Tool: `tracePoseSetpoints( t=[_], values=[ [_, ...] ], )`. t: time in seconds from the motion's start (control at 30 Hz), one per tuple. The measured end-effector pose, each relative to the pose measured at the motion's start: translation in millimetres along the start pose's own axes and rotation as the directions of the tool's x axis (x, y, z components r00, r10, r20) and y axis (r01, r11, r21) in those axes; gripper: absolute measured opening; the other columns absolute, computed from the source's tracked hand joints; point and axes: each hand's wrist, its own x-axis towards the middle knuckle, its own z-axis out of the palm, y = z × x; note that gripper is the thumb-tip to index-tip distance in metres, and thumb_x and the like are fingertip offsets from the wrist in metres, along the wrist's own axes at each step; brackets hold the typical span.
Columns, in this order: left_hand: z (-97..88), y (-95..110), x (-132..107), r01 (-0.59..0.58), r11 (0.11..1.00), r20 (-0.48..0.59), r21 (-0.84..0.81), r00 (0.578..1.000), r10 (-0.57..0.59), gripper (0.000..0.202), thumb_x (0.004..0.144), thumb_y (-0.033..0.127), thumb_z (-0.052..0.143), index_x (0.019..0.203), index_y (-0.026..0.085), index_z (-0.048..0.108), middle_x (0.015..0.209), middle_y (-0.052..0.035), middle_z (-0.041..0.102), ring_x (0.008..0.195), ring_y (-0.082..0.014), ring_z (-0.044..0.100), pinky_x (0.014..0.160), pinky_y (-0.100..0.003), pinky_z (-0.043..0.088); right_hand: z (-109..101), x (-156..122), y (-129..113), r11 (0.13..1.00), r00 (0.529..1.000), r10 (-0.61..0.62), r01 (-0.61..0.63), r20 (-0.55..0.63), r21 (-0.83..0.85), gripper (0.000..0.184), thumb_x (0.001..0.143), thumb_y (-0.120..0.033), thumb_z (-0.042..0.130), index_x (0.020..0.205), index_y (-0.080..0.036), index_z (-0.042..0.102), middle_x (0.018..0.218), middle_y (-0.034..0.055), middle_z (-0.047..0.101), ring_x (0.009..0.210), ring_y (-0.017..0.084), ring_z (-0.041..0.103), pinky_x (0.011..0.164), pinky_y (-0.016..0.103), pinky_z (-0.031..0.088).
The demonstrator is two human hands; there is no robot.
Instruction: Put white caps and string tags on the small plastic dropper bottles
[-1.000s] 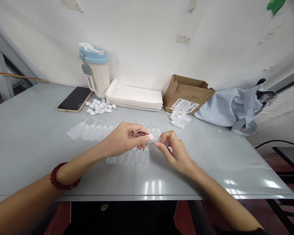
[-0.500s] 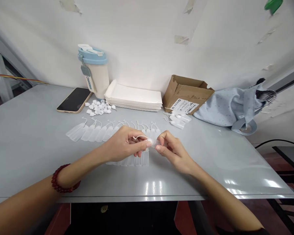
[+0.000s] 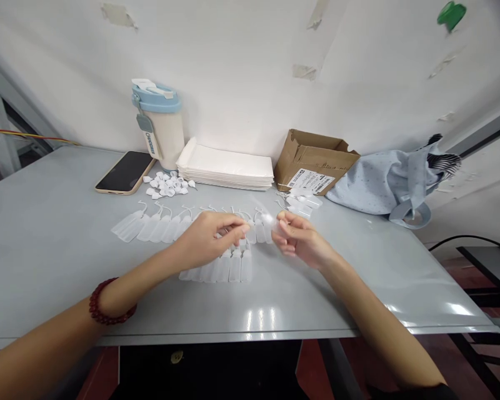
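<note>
My right hand (image 3: 298,236) has a clear, flat plastic piece (image 3: 266,211) between thumb and fingers, blurred and tilted up to the left. To its left, my left hand (image 3: 216,236) is closed in a pinch; whatever its fingertips hold, if anything, cannot be made out. Beneath and beside the hands lie translucent tags with white ends and thin loops: an upper row (image 3: 160,228) stretches left, and a lower row (image 3: 234,266) is nearer the front edge. My left hand hides parts of both rows. A few similar clear pieces (image 3: 302,203) lie behind my right hand.
A pile of small white caps (image 3: 166,184) sits by a phone (image 3: 125,172) and a blue-lidded tumbler (image 3: 162,128). A stack of white envelopes (image 3: 229,166), an opened cardboard box (image 3: 316,161) and a light blue cloth bag (image 3: 375,183) stand along the wall.
My hands have moved apart. The clear piece has swung upward in my right hand, and the white loop seen at my left fingers no longer shows there.
</note>
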Motion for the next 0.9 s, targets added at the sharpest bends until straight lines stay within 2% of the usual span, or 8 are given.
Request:
tracePoseSetpoints(
  t=[0.1, 0.17, 0.23, 0.27, 0.3, 0.53, 0.77, 0.9],
  values=[
    [-13.1, -8.6, 5.3, 0.102, 0.990, -0.141, 0.094, 0.986, -0.088, 0.027, 0.087, 0.037, 0.052, 0.082, 0.016, 0.069, 0.074, -0.0027, 0.071, 0.069, -0.0159, 0.067, 0.061, -0.022, 0.050, -30.5, 5.9, -1.4, 0.933, 0.935, -0.269, 0.195, -0.229, -0.303, 0.026, 0.084, -0.038, 0.060, 0.079, -0.024, 0.038, 0.068, -0.0032, 0.052, 0.060, 0.013, 0.048, 0.051, 0.023, 0.033],
    [-23.8, -15.7, 8.4, 0.142, 0.971, -0.247, 0.192, 0.965, -0.092, 0.027, 0.086, 0.038, 0.052, 0.078, 0.017, 0.067, 0.071, -0.0027, 0.070, 0.071, -0.0175, 0.066, 0.064, -0.024, 0.049, -56.4, 9.6, -0.2, 0.769, 0.795, -0.494, 0.211, -0.353, -0.603, 0.019, 0.084, -0.033, 0.056, 0.079, -0.023, 0.040, 0.076, -0.0002, 0.056, 0.071, 0.016, 0.053, 0.059, 0.027, 0.038],
    [-34.1, -22.3, 10.6, 0.172, 0.940, -0.351, 0.293, 0.934, -0.062, 0.024, 0.084, 0.036, 0.052, 0.076, 0.018, 0.066, 0.072, -0.0024, 0.070, 0.072, -0.0183, 0.066, 0.068, -0.026, 0.048, -80.5, 13.0, 2.9, 0.505, 0.656, -0.669, 0.057, -0.349, -0.861, 0.009, 0.085, -0.027, 0.050, 0.080, -0.023, 0.044, 0.083, 0.0030, 0.059, 0.081, 0.019, 0.054, 0.068, 0.032, 0.039],
    [-38.7, -25.0, 11.2, 0.192, 0.921, -0.389, 0.339, 0.920, -0.049, 0.023, 0.084, 0.036, 0.052, 0.075, 0.019, 0.065, 0.072, -0.0022, 0.070, 0.072, -0.0185, 0.065, 0.070, -0.026, 0.047, -90.2, 14.8, 5.0, 0.388, 0.642, -0.702, -0.017, -0.308, -0.921, 0.005, 0.086, -0.025, 0.047, 0.081, -0.023, 0.046, 0.085, 0.0040, 0.060, 0.083, 0.021, 0.054, 0.072, 0.034, 0.040],
    [-42.6, -26.9, 11.6, 0.216, 0.902, -0.421, 0.374, 0.906, -0.042, 0.023, 0.084, 0.035, 0.051, 0.074, 0.019, 0.064, 0.072, -0.0018, 0.070, 0.071, -0.0184, 0.065, 0.071, -0.026, 0.047, -98.0, 16.6, 7.3, 0.359, 0.642, -0.707, -0.037, -0.297, -0.933, 0.004, 0.085, -0.023, 0.046, 0.082, -0.023, 0.047, 0.087, 0.0050, 0.062, 0.085, 0.022, 0.053, 0.074, 0.036, 0.040],
    [-57.1, -24.2, 8.0, 0.240, 0.832, -0.464, 0.500, 0.885, 0.024, 0.030, 0.088, 0.035, 0.047, 0.086, 0.013, 0.067, 0.081, -0.0055, 0.070, 0.075, -0.0180, 0.063, 0.077, -0.027, 0.043, -109.9, 28.3, 18.5, 0.247, 0.649, -0.732, -0.031, -0.208, -0.968, 0.015, 0.081, -0.014, 0.045, 0.078, -0.022, 0.057, 0.093, 0.0074, 0.066, 0.095, 0.025, 0.055, 0.089, 0.044, 0.037],
    [-81.3, -35.3, 9.8, 0.411, 0.683, -0.476, 0.604, 0.873, -0.105, 0.035, 0.087, 0.031, 0.044, 0.100, 0.011, 0.069, 0.096, -0.0090, 0.071, 0.081, -0.0209, 0.061, 0.079, -0.028, 0.040, -87.5, 21.3, 13.1, 0.185, 0.557, -0.817, 0.004, -0.151, -0.983, 0.017, 0.084, -0.016, 0.044, 0.084, -0.021, 0.060, 0.097, 0.0097, 0.066, 0.097, 0.026, 0.055, 0.089, 0.045, 0.040],
    [-94.4, -52.9, 10.7, 0.432, 0.585, -0.431, 0.687, 0.890, -0.151, 0.036, 0.085, 0.025, 0.045, 0.108, 0.009, 0.067, 0.104, -0.0114, 0.068, 0.094, -0.0255, 0.059, 0.079, -0.030, 0.040, -63.6, 17.2, 10.0, 0.116, 0.553, -0.832, 0.108, -0.037, -0.987, 0.018, 0.086, -0.014, 0.043, 0.085, -0.022, 0.060, 0.092, 0.0080, 0.066, 0.092, 0.025, 0.057, 0.086, 0.044, 0.042]
  ],
)
